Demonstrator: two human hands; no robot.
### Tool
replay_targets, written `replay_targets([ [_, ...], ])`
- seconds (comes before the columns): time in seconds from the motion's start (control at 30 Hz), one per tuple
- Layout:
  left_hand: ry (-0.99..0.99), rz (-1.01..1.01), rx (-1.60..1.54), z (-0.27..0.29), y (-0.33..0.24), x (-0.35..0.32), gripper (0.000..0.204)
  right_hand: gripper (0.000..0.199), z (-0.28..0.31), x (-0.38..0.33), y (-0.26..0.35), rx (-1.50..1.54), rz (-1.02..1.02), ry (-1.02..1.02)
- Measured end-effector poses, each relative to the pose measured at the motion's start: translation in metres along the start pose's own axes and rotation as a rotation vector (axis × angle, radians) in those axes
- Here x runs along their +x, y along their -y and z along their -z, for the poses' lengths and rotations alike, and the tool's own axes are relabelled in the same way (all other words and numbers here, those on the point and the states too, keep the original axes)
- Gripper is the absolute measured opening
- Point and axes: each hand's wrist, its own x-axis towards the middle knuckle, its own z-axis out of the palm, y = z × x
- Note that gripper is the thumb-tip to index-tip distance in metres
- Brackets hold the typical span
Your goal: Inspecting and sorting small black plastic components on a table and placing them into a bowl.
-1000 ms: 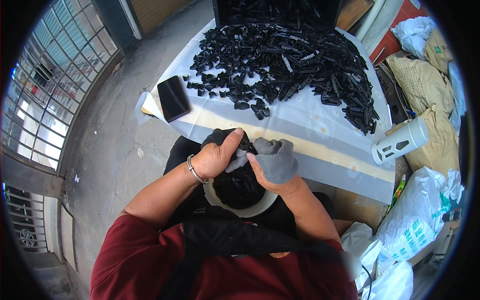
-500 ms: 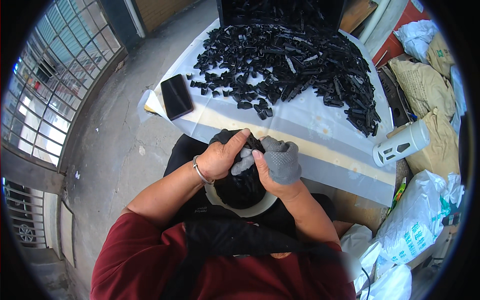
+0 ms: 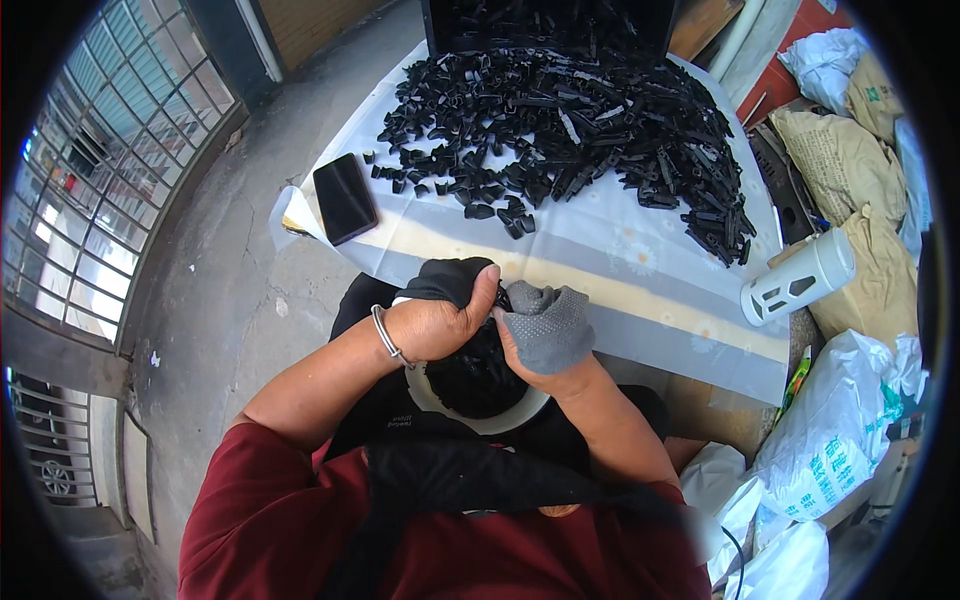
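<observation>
Head view: both hands pinch small black part (image 3: pixel 497 300) over white bowl (image 3: pixel 480 418); phone (image 3: pixel 345 198), bottle (image 3: pixel 797 280) nearby.

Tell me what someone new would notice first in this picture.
First, the big heap of black parts on the pale cloth at the top. Below it, a bare left hand and a grey-gloved right hand meet over a white bowl of more black pieces. A phone lies left of the heap, a white bottle at right.

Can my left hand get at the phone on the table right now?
Probably not at once: the left hand is gripping a small black piece together with the gloved right hand. The phone lies uncovered, nothing between.
</observation>
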Motion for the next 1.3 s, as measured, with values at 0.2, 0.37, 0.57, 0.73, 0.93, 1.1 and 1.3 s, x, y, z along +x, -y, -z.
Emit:
replay_targets([
  [0.2, 0.074, 0.022, -0.066, 0.002, 0.007, -0.009, 0.028, 0.025, -0.019, 0.001, 0.002, 0.187, 0.054, -0.155],
  [0.37, 0.104, 0.013, -0.118, 0.001, 0.044, -0.025, 0.034, 0.03, -0.01, 0.016, 0.009, 0.214, 0.005, 0.362],
  [0.57, 0.244, 0.085, 0.025, -0.015, 0.067, -0.03, 0.04, 0.038, -0.013, 0.093, -0.079, -0.259, -0.032, 0.155],
  [0.73, 0.172, -0.003, 0.164, -0.05, 0.076, -0.014, 0.035, 0.033, -0.009, 0.129, -0.126, -0.615, -0.294, 0.296],
  [0.93, 0.157, -0.044, 0.24, -0.046, 0.082, -0.012, 0.033, 0.029, -0.019, 0.114, -0.15, -0.54, -0.319, 0.278],
  [1.1, -0.002, -0.196, 0.116, -0.041, 0.074, -0.002, 0.028, 0.029, -0.008, 0.07, -0.143, -0.489, -0.33, 0.239],
  [1.3, -0.274, -0.147, 0.187, -0.043, 0.056, 0.015, 0.026, 0.023, -0.018, 0.031, -0.156, -0.476, -0.066, -0.071],
])
